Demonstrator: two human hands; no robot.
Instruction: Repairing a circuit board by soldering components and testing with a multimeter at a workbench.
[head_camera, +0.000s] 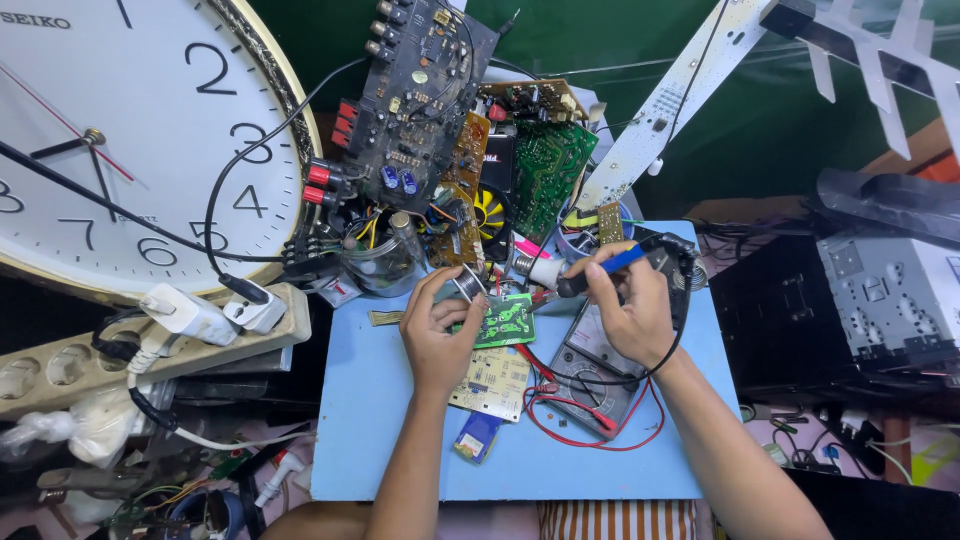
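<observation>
the green board (508, 320) is small and squarish, with pale printed tracks and markings on its face. it lies on the blue mat (380, 420), just above centre of the view, between the two hands. the left hand (440, 325) is at 9 o'clock of the board, its fingers curled onto the board's left edge and pinching a small solder reel (466, 284) at the board's 11 o'clock. the right hand (630, 305) is at 3 o'clock of the board, closed in a pen-like hold on a soldering iron (600, 270) with a blue-and-black handle; the iron slants down-left toward the board's top edge, and its tip cannot be made out.

a yellowish board (492, 383) lies at 6 o'clock of the green one, touching or tucked under it. a multimeter (590, 375) lies at 4 o'clock, partly under the right wrist, with red leads (600, 440) looping round it on the mat. a small blue part (478, 436) lies at 6 o'clock of the yellowish board.

a clear jar (380, 262) stands at 10 o'clock of the green board, with wires and small parts in it. a round tub (582, 238) at 1 o'clock holds a little brown board (610, 222). between them more circuit boards (480, 150) stand stacked on edge. far out at 9 o'clock are a wall clock (130, 130) and a power strip (150, 340) with plugs in it.
</observation>
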